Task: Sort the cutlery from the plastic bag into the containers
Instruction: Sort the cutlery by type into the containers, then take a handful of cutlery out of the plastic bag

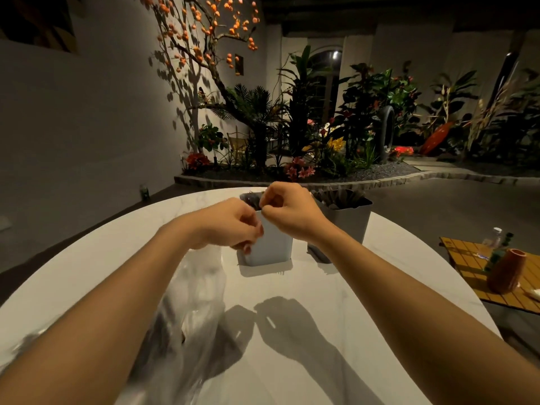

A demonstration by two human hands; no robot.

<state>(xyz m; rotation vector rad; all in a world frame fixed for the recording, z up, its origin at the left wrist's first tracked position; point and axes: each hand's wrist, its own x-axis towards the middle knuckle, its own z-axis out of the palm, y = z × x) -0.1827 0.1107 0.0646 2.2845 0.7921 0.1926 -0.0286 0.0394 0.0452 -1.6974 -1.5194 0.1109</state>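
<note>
Cutlery (340, 197) shows as dark pieces standing in the gray container (347, 223) just right of your right hand (289, 210) and a little beyond it. The white container (270, 244) stands directly under and behind both your hands, and your left hand (230, 223) covers its near left corner. Only a dark strip of its inside shows above your left hand, and you cannot tell what is in there.

Both your hands are raised over the white container, close together and almost touching. The fingers of each are curled, with the fingertips drawn in toward the thumb as in a pinch. What is between them, if anything, is too small or blurred to make out.

The plastic bag (198, 287) lies crumpled on the white table (321, 361) below your left wrist and runs back under your left forearm. Dark blurred shapes show through it near your elbow.

Far off to the right of your right forearm, a brown vase (507, 273) and a clear bottle (494, 235) stand on a yellow mat (467, 258) on a separate surface.
</note>
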